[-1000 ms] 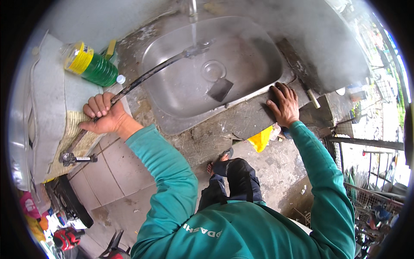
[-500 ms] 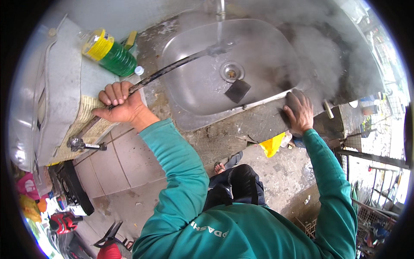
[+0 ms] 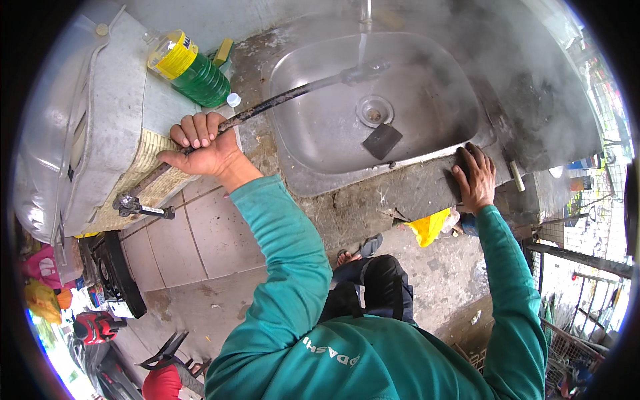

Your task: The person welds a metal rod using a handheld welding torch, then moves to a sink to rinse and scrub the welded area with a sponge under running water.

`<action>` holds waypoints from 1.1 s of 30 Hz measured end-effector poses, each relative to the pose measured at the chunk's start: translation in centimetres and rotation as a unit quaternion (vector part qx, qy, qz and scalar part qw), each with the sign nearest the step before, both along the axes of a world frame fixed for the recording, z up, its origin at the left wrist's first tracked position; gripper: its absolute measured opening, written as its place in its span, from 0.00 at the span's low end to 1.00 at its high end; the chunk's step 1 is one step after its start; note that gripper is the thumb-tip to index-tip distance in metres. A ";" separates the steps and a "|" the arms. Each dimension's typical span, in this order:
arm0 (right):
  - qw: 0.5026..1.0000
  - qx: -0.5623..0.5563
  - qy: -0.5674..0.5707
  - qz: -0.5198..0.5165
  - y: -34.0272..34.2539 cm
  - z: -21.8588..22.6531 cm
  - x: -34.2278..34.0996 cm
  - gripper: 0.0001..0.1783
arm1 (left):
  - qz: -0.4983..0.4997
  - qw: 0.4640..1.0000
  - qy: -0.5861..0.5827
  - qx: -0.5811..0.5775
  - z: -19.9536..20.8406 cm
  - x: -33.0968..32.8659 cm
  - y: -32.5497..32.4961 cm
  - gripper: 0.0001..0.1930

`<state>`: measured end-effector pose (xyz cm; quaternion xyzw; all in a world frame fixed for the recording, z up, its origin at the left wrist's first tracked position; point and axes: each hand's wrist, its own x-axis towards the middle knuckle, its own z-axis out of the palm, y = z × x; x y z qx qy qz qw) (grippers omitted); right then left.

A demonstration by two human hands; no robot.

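Head view: left hand (image 3: 200, 150) still fists the black hose (image 3: 287, 100), now under running water; right hand (image 3: 475, 179) stays flat on the table (image 3: 400, 193) edge; green yellow-labelled bottle (image 3: 190, 70) at eleven o'clock.

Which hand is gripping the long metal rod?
The left hand, fingers wrapped round the long metal rod that reaches into the sink. The right hand only rests flat on the counter edge.

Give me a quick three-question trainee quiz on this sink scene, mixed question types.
1. True or false: the left hand grips the long dark rod.
2. Where does the right hand rest? A) in the steel sink B) on the counter's front edge C) on the green bottle
3. Fill in: water falls onto the rod's ____ end.

Key: 1 true; 2 B; 3 far
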<state>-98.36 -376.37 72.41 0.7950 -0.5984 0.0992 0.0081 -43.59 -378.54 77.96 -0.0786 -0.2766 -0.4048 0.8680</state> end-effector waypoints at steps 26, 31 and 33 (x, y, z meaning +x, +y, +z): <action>0.840 -0.011 -0.540 -0.060 2.5 4.4 4.0 0.24 | 0.037 0.999 0.016 0.023 0.4 0.4 1.0 0.37; 0.906 -0.005 -0.423 0.002 0.4 5.9 15.1 0.19 | 0.023 1.000 0.006 0.002 0.2 0.9 0.8 0.40; 0.898 -0.043 -0.436 0.041 -0.9 4.9 17.5 0.17 | 0.020 1.000 0.008 0.003 0.4 0.5 0.6 0.41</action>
